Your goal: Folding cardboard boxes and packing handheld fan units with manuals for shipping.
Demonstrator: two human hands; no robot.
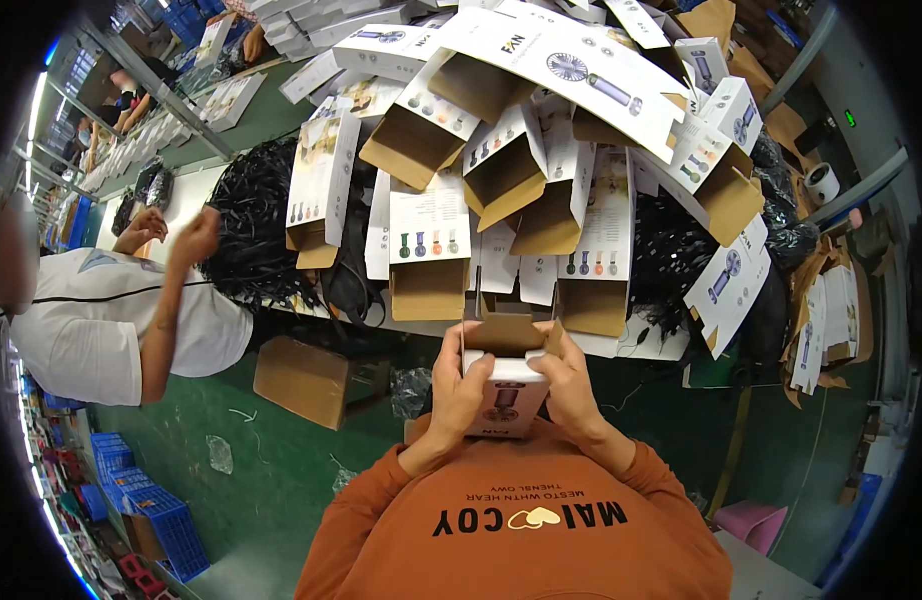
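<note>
A green floor [281, 480] spreads under everything, with a long pale counter [196, 195] running across the upper part of the view. The landmark is the big heap of open white-and-brown cardboard cartons [511, 150] piled on that counter, each printed with small pictures of handheld fans. Left of the heap lies a tangled mound of black cords [256, 225], and more black cords [671, 250] show to its right. Further left of the heap stands a co-worker in a white shirt [91, 320], both hands raised near the cords. Below the heap's left end, on the floor, sits a plain brown cardboard box [306, 380]. Far below and left of the heap are blue plastic crates [166, 520]. Right of the heap, flattened white cartons [826, 325] lean in a stack.

Directly below the heap, close to the chest, the person in an orange sweatshirt [521, 530] holds one small white carton with open brown flaps [506, 375]. The left hand [459, 385] grips its left side, fingers wrapped tightly around the carton. The right hand [571, 385] grips its right side, fingers likewise closed on it, thumb near the top flap. The carton stands upright between both hands, its brown flaps open toward the heap, just in front of the counter's edge.
</note>
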